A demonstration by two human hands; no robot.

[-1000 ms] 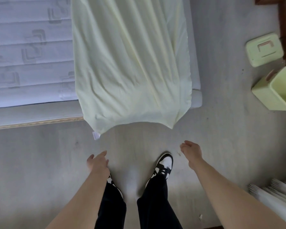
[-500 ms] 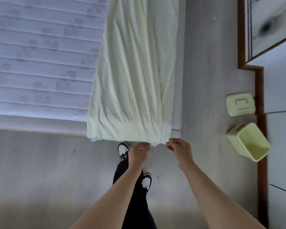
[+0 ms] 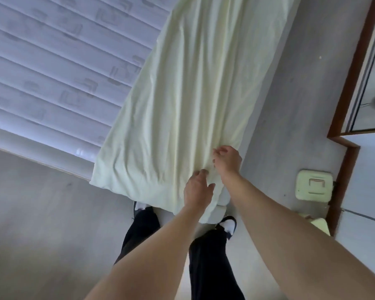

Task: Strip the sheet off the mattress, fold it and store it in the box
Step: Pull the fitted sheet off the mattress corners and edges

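A pale yellow sheet [image 3: 182, 109] lies as a long folded strip along the right side of the white quilted mattress [image 3: 52, 72], its near end hanging over the mattress edge. My left hand [image 3: 198, 190] lies on the sheet's near right corner, fingertips dug into a fold, thumb spread. My right hand [image 3: 227, 161] is just beyond it at the sheet's right edge, fingers curled and pinching the cloth. The pale green box [image 3: 318, 224] shows only as a sliver behind my right forearm; its lid [image 3: 314, 185] lies flat on the floor beside it.
Grey floor [image 3: 41, 213] runs left of me and along the mattress's right side. A brown-framed door or cabinet [image 3: 353, 83] and a white wall stand at the right. My feet in black-and-white shoes [image 3: 227, 224] are at the mattress's near corner.
I have stepped up to the mattress corner. Both hands rose from the sheet's hanging lower edge onto its near right part and now bunch the cloth there.
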